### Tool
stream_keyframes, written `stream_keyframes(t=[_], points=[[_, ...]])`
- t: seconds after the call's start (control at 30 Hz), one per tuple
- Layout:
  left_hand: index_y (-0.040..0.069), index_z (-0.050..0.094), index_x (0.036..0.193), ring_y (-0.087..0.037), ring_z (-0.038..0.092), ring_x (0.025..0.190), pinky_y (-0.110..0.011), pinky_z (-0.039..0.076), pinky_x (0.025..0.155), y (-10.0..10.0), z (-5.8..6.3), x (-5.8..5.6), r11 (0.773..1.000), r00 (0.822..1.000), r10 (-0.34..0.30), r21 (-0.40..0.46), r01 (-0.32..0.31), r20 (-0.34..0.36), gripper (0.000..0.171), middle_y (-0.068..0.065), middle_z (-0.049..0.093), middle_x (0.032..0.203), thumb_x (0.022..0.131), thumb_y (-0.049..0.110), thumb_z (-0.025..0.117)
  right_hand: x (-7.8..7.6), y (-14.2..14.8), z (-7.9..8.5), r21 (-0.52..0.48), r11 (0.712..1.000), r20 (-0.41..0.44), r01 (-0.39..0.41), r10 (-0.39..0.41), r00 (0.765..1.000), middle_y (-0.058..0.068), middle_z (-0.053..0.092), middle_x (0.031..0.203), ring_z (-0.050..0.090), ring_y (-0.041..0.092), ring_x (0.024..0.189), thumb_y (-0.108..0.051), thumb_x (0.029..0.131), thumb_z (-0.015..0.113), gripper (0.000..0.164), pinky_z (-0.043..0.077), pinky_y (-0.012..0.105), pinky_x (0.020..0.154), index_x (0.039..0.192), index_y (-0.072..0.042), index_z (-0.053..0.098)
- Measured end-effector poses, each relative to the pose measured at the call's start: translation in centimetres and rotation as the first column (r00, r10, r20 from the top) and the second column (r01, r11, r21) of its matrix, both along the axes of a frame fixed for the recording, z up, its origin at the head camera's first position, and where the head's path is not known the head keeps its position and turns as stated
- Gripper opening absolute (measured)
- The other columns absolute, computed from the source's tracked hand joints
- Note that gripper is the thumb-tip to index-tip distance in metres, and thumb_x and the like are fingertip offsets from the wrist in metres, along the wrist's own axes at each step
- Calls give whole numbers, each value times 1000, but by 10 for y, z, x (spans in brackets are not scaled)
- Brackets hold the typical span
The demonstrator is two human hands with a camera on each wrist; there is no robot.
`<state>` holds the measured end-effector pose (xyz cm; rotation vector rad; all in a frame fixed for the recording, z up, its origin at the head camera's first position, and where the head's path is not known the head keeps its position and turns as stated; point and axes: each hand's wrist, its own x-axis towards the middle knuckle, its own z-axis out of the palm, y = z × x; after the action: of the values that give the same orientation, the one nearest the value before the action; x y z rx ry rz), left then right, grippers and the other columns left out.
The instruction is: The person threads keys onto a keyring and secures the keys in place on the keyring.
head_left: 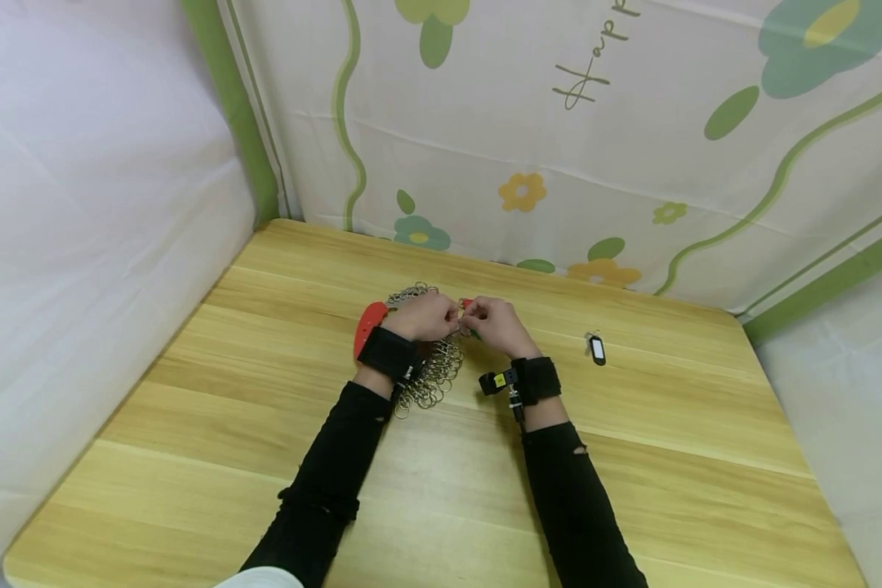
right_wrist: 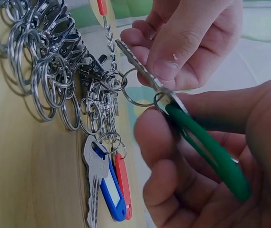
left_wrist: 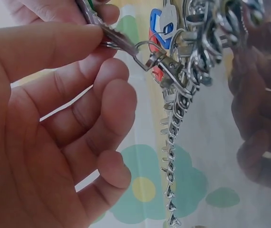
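While the blue tag (right_wrist: 111, 189) hangs and black tag (head_left: 597, 349) waits, our left hand (head_left: 428, 315) pinches a key (right_wrist: 136, 63), right hand (head_left: 496, 325) a green tag (right_wrist: 214, 154).

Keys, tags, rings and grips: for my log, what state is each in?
Right grip: holding green tag
Left grip: thumb against held key
Green tag: ringed to held key
Held key: ringed to green tag
Other key: unheld, beside blue tag
Blue tag: unheld
Red tag: unheld
Black tag: lying on table, unheld
Metal rings: bunched
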<state>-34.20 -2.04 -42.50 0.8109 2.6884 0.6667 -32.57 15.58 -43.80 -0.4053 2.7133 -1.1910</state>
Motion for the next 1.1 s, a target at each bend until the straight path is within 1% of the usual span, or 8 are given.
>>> stream_keyframes(t=[0.07, 0.17, 0.33, 0.43, 0.57, 0.8, 0.97, 1.1], points=[[13, 50, 66, -13, 38, 49, -28, 37, 68, 0, 0, 0, 1000, 1000, -1, 0, 1, -1, 31, 2, 39, 57, 97, 18, 51, 0, 0, 0, -3, 1000, 13, -4, 4, 1000, 13, 64, 88, 55, 22, 69, -17, 96, 57, 11, 42, 32, 60, 95, -8, 63], [13, 51, 68, -13, 39, 50, -28, 38, 69, 1, 0, 0, 1000, 1000, 4, -8, -4, 5, 30, 1, 41, 57, 97, 21, 52, 1, -1, 0, -33, 999, 42, -8, 9, 999, 14, 65, 90, 58, 27, 72, -17, 97, 56, 12, 43, 31, 61, 96, -7, 62], [13, 52, 72, -13, 39, 48, -26, 34, 53, 2, 0, 1, 1000, 999, 8, 3, -9, 44, 29, 1, 42, 58, 99, 23, 48, 3, -2, 0, -116, 993, 91, 13, -3, 996, 12, 66, 90, 61, 34, 78, -18, 97, 56, 13, 42, 29, 57, 98, -8, 63], [13, 48, 68, -12, 34, 46, -25, 31, 52, 3, 0, 1, 1000, 998, -7, 5, 7, 55, 32, 1, 38, 56, 99, 22, 47, 3, -2, 0, -124, 992, 110, 27, -13, 994, 11, 66, 88, 61, 34, 76, -17, 97, 56, 12, 38, 29, 54, 98, -9, 65], [14, 44, 64, -12, 29, 47, -26, 30, 57, 3, -2, 0, 1000, 998, -27, 1, 27, 49, 35, 1, 33, 55, 98, 17, 49, 4, -2, 0, -88, 996, 120, 5, 6, 993, 11, 67, 88, 62, 27, 77, -10, 94, 58, 9, 43, 29, 59, 96, -6, 66], [13, 43, 63, -13, 30, 49, -26, 30, 57, 3, -1, 1, 998, 996, -67, 8, 67, 50, 30, 1, 32, 57, 91, 7, 51, 5, 1, 7, 38, 992, 145, -117, 111, 983, 11, 65, 87, 61, 23, 76, 4, 85, 58, 13, 48, 29, 64, 96, 0, 66], [12, 41, 63, -14, 33, 48, -27, 31, 56, -4, -1, 0, 998, 997, -17, 56, 12, 77, 32, 1, 32, 56, 94, 12, 50, 6, 6, 14, 172, 964, 101, -202, 187, 977, 8, 66, 86, 59, 18, 71, 3, 86, 61, 11, 47, 29, 65, 93, -1, 68], [12, 47, 67, -16, 37, 52, -29, 34, 60, -12, 2, -1, 997, 998, 17, 76, -21, 57, 30, 1, 35, 59, 96, 16, 49, 4, 8, 12, 243, 936, 62, -254, 246, 967, 6, 67, 87, 60, 15, 71, -3, 88, 64, 5, 47, 30, 66, 91, -3, 69]])
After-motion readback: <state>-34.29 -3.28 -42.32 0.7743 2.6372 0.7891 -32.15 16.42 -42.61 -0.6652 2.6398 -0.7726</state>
